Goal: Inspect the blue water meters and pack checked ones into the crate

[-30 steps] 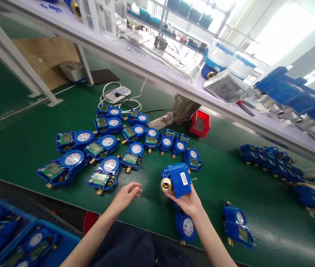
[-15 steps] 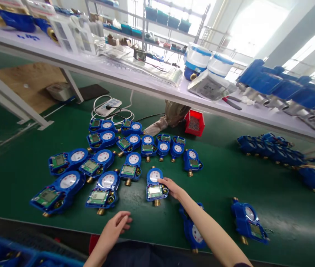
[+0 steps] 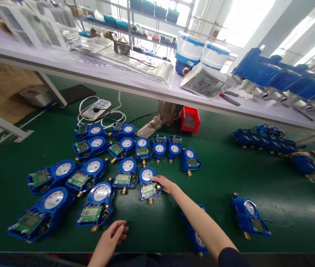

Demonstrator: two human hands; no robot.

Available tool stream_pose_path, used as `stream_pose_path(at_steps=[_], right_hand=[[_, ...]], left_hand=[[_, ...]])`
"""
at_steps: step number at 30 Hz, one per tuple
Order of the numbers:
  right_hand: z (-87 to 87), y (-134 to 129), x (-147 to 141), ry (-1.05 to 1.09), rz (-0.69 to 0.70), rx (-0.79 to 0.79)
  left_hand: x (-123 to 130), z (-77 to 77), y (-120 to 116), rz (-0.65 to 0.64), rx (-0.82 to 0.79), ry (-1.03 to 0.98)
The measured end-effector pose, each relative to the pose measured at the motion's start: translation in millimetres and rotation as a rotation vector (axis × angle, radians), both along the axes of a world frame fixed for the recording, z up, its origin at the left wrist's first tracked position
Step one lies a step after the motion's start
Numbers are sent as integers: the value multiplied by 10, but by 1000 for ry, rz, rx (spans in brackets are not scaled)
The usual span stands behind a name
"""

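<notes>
My right hand [image 3: 164,183] grips the right side of a blue water meter [image 3: 147,175], its thumb by the white round dial. This meter lies on the green table with its brass fitting towards me, its display and green circuit board uncovered. Close on its left is a similar water meter [image 3: 127,165]. Near the table's front edge, my left hand [image 3: 113,237] hovers with loosely bent fingers and holds nothing. A larger-looking meter [image 3: 99,193] lies just beyond it. My right forearm partly covers another meter [image 3: 193,237].
Several more open meters [image 3: 93,167] lie in rows at left and centre. One meter [image 3: 250,215] lies apart at right. Behind stand a red bin [image 3: 190,120] and a power strip [image 3: 96,108]. A raised shelf [image 3: 113,79] crosses the back, carrying blue-and-white meters [image 3: 189,48].
My right hand has slid the held meter slightly closer to the neighbouring meters on its left and behind. My left hand stays near the front edge. The camera view has shifted.
</notes>
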State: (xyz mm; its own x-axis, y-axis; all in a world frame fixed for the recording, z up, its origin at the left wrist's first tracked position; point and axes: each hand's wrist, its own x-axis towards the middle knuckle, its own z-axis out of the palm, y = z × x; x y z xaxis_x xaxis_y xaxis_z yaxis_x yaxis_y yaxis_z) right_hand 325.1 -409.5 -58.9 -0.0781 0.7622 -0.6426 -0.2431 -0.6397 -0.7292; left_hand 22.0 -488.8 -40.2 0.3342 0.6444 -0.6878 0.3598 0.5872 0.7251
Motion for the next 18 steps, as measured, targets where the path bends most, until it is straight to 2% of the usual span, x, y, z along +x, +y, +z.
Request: stream_pose_path(at_steps=[6,9,12,13,14,16,18], right_hand=[[34,-4,-72,-56,-10,10],[182,-41,50,-126,-5,20],[585,-85,551,-248,-13,145],[760,-90,799,-339,-46,263],[934,-84,1069,-417,-132,312],[1219,-34,1599,-552,-500,209],[1341,40,1999,-581,-575,102]], left_hand=[[91,-48,1,-23,-18,9],[98,-119,-17,-36,-40,14],[84,-188,-48,-38,-58,29],[83,-203,-66,-34,-57,39],[86,-213,-88,-27,-52,51],[110,-218,-138,-14,-35,63],[151,-215,-183,-15,-30,52]])
